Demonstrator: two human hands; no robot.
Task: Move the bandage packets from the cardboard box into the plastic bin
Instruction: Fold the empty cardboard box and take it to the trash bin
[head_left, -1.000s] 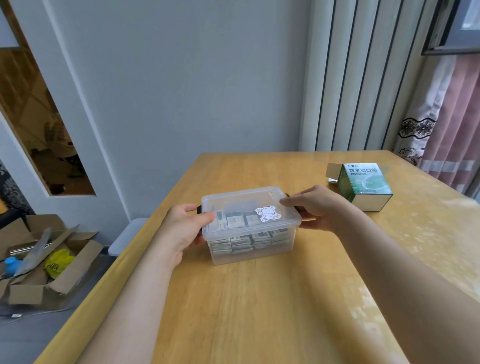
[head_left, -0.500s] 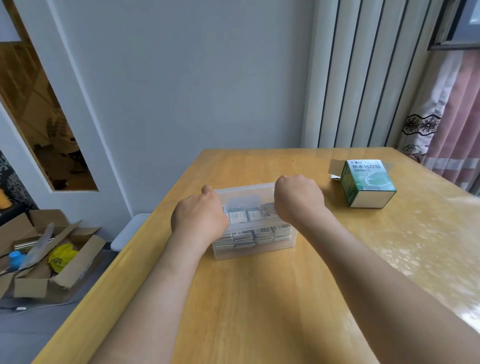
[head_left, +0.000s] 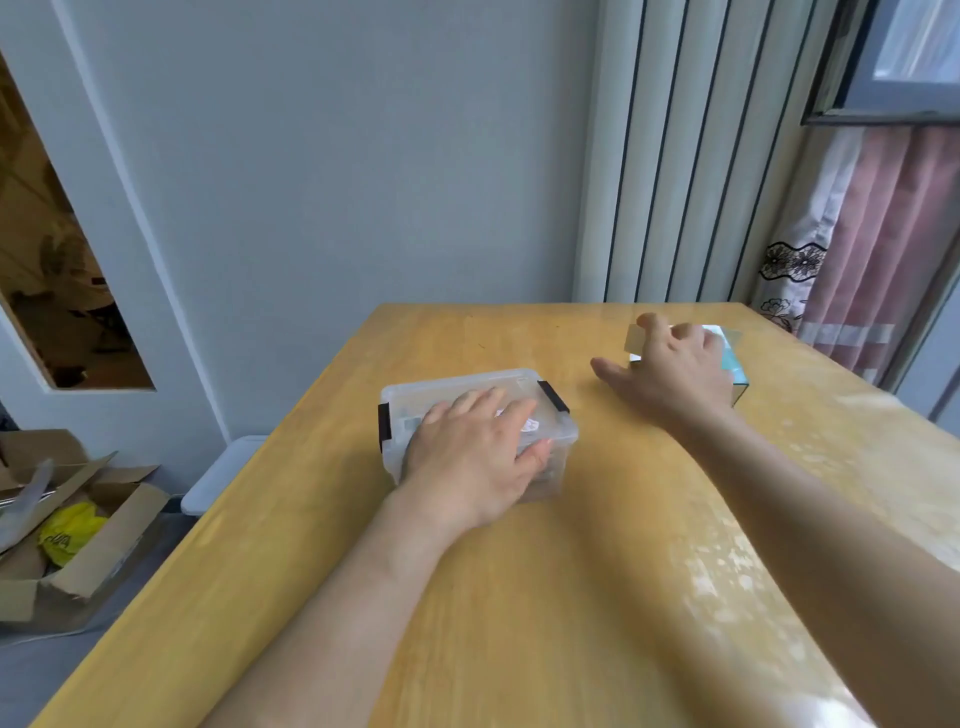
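The left hand (head_left: 472, 457) lies flat on the bin (head_left: 410, 402); the right hand (head_left: 675, 376), fingers spread, perhaps touches the box (head_left: 736, 370) near the desk's (head_left: 519, 597) right edge.

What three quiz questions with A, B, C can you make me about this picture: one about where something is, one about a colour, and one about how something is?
1. Where does the left hand rest?
A. On the lid of the plastic bin
B. On a book
C. On a cup

2. What colour are the bin's clips?
A. Red
B. Black
C. Yellow

3. How is the bin?
A. Lid off, lying beside it
B. Tipped on its side
C. Upright with its lid on

Answers:
1 A, the palm lies flat on the clear lid.
2 B, both clips at the bin's ends are black.
3 C, the lid covers the bin, which stands upright on the wooden table.
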